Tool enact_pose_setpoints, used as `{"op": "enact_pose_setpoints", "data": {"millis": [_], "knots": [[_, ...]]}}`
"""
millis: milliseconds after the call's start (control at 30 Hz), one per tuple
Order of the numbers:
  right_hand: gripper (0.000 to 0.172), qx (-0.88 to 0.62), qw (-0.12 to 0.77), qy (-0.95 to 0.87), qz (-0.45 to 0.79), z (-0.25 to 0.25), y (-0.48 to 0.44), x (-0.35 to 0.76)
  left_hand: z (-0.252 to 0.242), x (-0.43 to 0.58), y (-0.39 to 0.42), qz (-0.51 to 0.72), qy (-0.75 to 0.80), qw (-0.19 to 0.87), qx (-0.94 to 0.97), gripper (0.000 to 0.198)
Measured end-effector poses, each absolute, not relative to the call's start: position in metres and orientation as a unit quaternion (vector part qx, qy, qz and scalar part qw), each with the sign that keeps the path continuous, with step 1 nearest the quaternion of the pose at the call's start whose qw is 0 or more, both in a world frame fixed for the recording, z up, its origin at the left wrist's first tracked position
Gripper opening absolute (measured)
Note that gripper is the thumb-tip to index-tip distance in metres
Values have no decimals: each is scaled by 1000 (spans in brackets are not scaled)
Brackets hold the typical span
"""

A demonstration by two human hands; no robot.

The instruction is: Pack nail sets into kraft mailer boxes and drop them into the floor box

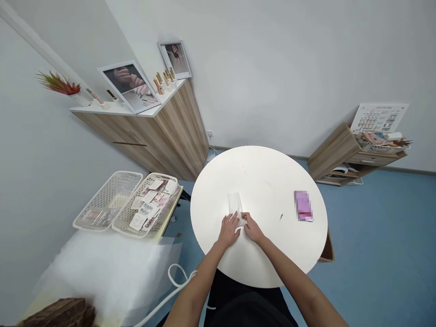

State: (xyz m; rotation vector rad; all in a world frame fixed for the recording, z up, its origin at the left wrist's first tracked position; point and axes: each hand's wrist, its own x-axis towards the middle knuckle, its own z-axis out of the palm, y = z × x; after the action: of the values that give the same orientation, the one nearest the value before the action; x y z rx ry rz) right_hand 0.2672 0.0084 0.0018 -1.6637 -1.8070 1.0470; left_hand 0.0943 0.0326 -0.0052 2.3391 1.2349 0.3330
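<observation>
The left hand (229,230) lies over the near end of a translucent plastic sleeve (234,203), its grip not determinable; the right hand (254,228) is narrowly closed on the sleeve's near right corner. The sleeve extends from both hands directly away from the person, long axis forward, on a round white tabletop (265,181). A pink rectangular packet (303,205), its surface obscured, lies well apart to the right.
</observation>
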Motion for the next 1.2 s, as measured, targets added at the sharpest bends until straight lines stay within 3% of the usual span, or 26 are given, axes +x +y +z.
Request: {"op": "enact_pose_setpoints", "data": {"millis": [167,367,600,700,800,933,1067,1200], "knots": [[62,-576,201,-738,288,11,38,266,-6,92,33,81,423,189,882,44],[67,-571,95,-754,312,-2,59,269,-14,92,40,51,420,198,884,54],[77,-521,157,-760,355,-27,55,281,-13,91,64,82,421,228,874,68],[78,-522,183,-740,383,-26,53,282,-5,85,82,94,388,281,873,65],[67,-543,191,-695,430,-16,59,283,4,79,100,90,381,354,849,45],[34,-570,217,-653,448,-4,76,282,9,79,120,116,440,418,786,23],[13,-618,220,-630,415,-11,95,280,4,85,131,169,501,454,717,30],[11,-652,209,-602,411,-26,110,278,-6,92,132,202,563,460,656,39]]}}
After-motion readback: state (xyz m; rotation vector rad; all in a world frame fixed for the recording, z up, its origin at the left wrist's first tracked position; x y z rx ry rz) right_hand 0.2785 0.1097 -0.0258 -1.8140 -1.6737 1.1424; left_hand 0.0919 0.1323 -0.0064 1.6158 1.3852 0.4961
